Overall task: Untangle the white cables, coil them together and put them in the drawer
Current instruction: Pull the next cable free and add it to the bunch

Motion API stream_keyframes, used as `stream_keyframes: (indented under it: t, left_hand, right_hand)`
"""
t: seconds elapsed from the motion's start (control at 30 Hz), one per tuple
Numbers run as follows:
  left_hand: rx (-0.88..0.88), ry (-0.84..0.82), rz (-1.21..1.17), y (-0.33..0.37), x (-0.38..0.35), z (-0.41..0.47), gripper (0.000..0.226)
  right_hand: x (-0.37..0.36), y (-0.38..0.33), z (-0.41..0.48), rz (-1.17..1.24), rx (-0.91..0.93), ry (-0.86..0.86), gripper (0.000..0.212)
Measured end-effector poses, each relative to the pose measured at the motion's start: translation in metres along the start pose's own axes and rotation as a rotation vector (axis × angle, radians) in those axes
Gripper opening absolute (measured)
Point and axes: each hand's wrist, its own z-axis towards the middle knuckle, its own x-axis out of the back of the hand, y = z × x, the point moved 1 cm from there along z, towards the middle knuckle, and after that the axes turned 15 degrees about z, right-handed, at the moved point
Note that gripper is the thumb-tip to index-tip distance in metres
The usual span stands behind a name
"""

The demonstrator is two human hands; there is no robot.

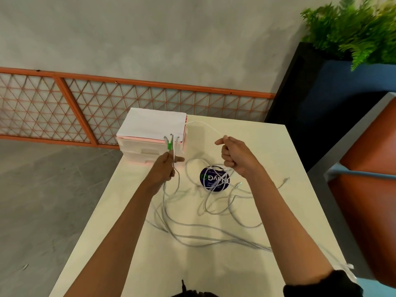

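Several white cables (192, 232) lie in loose tangled loops across the cream table (278, 146). My left hand (166, 168) pinches a bunch of cable ends, whose plugs, one green, stick up above my fingers in front of the drawer unit. My right hand (234, 158) is held above the table to the right, fingers curled round a white cable that runs up toward the back of the drawer unit and down into the tangle. The white drawer unit (150, 144) stands at the table's far left corner, its drawers closed.
A round dark blue sticker (214, 179) lies on the table under the cables. Paper sheets (153, 125) rest on top of the drawer unit. An orange lattice fence (85, 99) runs behind the table. A dark planter with a fern (353, 28) stands at the right.
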Motion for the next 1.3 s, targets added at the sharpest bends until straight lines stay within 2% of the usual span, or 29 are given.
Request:
stream_keyframes:
  t: [0.13, 0.3, 0.4, 0.53, 0.7, 0.8, 0.87, 0.93, 1.03, 1.1, 1.17, 1.3]
  left_hand:
    - [0.023, 0.157, -0.187, -0.005, 0.019, 0.008, 0.032]
    - [0.059, 0.275, -0.285, -0.018, 0.050, 0.014, 0.033]
    - [0.080, 0.323, -0.272, -0.029, 0.064, 0.016, 0.036]
    - [0.085, 0.351, -0.272, -0.038, 0.072, 0.017, 0.037]
    - [0.040, 0.304, -0.350, -0.043, 0.076, 0.016, 0.037]
    - [0.011, 0.294, -0.393, -0.043, 0.076, 0.014, 0.038]
    - [-0.007, 0.269, -0.432, -0.042, 0.075, 0.013, 0.037]
    - [-0.032, 0.227, -0.461, -0.041, 0.073, 0.011, 0.037]
    - [-0.064, 0.167, -0.475, -0.036, 0.066, 0.008, 0.038]
    - [-0.091, 0.134, -0.474, -0.031, 0.063, 0.004, 0.038]
    - [-0.115, 0.097, -0.476, -0.026, 0.061, 0.001, 0.038]
    - [-0.151, 0.027, -0.513, -0.017, 0.059, -0.004, 0.038]
  right_hand:
    - [0.005, -0.016, -0.010, -0.241, -0.047, -0.150, 0.030]
    - [0.024, -0.028, -0.028, -0.421, -0.178, -0.377, 0.031]
    - [0.037, -0.027, -0.036, -0.543, -0.327, -0.533, 0.031]
    - [0.035, -0.014, -0.044, -0.834, -0.578, -0.714, 0.026]
    - [0.027, 0.016, -0.041, -1.153, -0.898, -0.639, 0.023]
    - [0.034, 0.045, -0.037, -1.189, -1.010, -0.479, 0.018]
    - [0.039, 0.065, -0.033, -1.202, -1.027, -0.378, 0.025]
    - [0.037, 0.081, -0.031, -1.267, -1.017, -0.364, 0.037]
    - [0.026, 0.090, -0.027, -1.387, -0.904, -0.417, 0.046]
    - [0.012, 0.084, -0.021, -1.384, -0.785, -0.435, 0.036]
    - [-0.013, 0.071, -0.021, -1.282, -0.665, -0.428, 0.023]
    - [-0.071, 0.059, -0.013, -1.114, -0.153, -0.462, 0.056]
